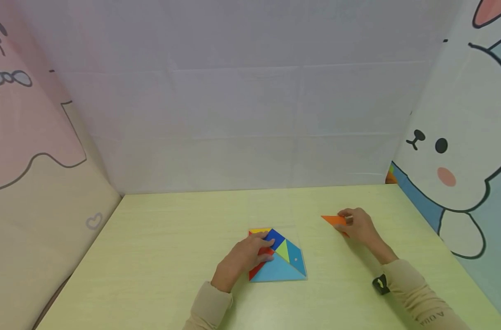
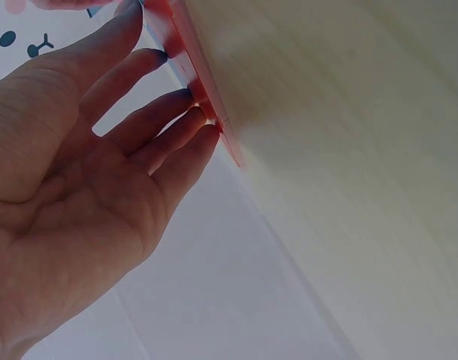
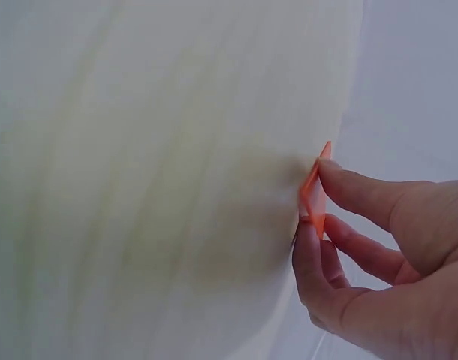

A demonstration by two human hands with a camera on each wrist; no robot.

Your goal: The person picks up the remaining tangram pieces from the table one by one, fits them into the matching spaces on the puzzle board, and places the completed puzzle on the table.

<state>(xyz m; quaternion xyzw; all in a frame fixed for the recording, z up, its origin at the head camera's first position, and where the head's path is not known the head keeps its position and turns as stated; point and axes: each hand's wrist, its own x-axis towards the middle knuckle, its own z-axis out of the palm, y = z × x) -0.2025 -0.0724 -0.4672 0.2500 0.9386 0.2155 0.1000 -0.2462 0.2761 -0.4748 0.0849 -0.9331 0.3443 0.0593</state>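
Note:
A flat tangram (image 1: pixel 277 270) of coloured pieces lies on the table: a large light-blue triangle, a red piece, a dark-blue square (image 1: pixel 277 238), a small lime triangle, a blue piece (image 1: pixel 296 259) and a yellow strip at the top. Over its left side rests my left hand (image 1: pixel 243 255), fingertips on the red and dark-blue pieces; the left wrist view shows them touching the red edge (image 2: pixel 203 82). Further right, my right hand (image 1: pixel 359 228) pinches an orange triangle (image 1: pixel 332 220) between thumb and fingers. In the right wrist view the triangle (image 3: pixel 316 199) appears tilted, its lower part behind the fingers.
The pale wooden table (image 1: pixel 172 243) ends at a whitish back sheet (image 1: pixel 234 105). Cartoon-printed sheets (image 1: pixel 452 119) stand along both sides. A small black device (image 1: pixel 381 284) is at the right sleeve. Something orange and green (image 1: pixel 391 176) shows at the back right corner.

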